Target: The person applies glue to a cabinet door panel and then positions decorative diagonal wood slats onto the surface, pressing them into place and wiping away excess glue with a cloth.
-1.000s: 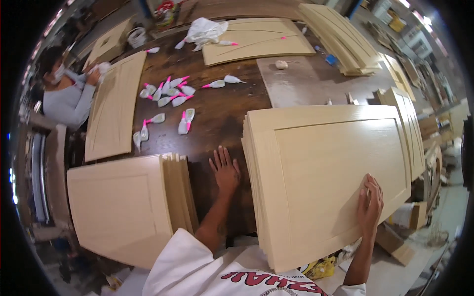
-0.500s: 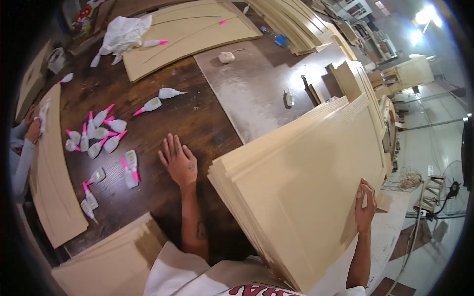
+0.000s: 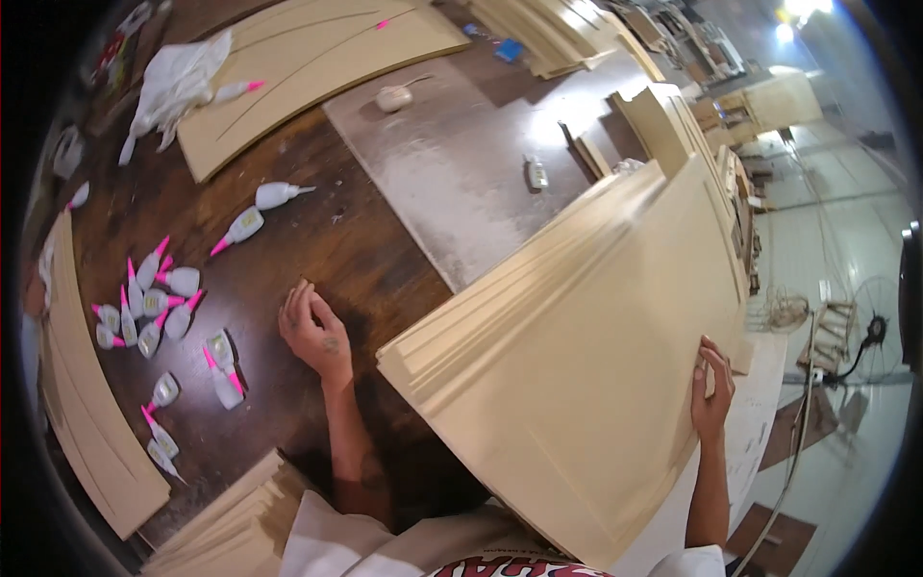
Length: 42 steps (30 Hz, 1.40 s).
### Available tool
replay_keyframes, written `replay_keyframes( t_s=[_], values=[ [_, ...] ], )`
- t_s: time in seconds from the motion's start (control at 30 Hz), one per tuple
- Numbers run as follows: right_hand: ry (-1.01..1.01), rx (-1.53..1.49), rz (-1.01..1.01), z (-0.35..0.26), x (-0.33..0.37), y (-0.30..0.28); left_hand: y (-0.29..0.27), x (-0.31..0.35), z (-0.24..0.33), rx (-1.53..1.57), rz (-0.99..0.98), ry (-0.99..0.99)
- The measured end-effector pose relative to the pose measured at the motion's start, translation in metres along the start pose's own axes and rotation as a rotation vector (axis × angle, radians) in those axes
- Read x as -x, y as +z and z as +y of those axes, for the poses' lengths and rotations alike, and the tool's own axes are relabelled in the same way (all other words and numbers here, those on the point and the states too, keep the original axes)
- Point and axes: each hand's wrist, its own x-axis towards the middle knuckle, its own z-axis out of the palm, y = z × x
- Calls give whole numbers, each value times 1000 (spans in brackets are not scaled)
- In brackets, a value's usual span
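My left hand hovers over or rests on the dark wooden table, fingers curled and pressed together. At the fingertips there may be something tiny, too small to name. To its right leans a stack of beige panels, tilted, its far-left edges fanned apart. With bent fingers my right hand grips the right edge of the top panel; its thumb is partly hidden. Small white glue bottles with pink tips lie in a loose group left of my left hand, and two more bottles lie farther back.
A curved beige panel lies at the far left, with another person's hand beside it. At the back is a wide panel with a white cloth on it. More panels are stacked near left.
My left hand has gone from flat and spread to curled fingers. The view has shifted, so the table things sit farther left. My right hand keeps its place on the panel edge.
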Motion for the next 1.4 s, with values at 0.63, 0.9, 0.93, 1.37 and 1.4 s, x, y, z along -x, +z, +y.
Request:
replay_keyframes(
  t_s=[0.63, 0.9, 0.93, 1.37, 1.4],
  values=[
    [-11, 75, 32, -2, -5, -11, 286, -109, 284, -107, -1018, 1512],
    [-19, 100, 16, -7, -2, -8, 305, -67, 273, -147, -1145, 1360],
    [-36, 94, 16, -6, -2, -7, 301, -63, 267, -101, -1062, 1381],
    [-48, 52, 59, -4, -11, -12, 198, -106, 195, 312, -751, 1244],
    [-47, 43, 73, -8, -13, -11, 180, -115, 195, 354, -681, 1200]
  ],
)
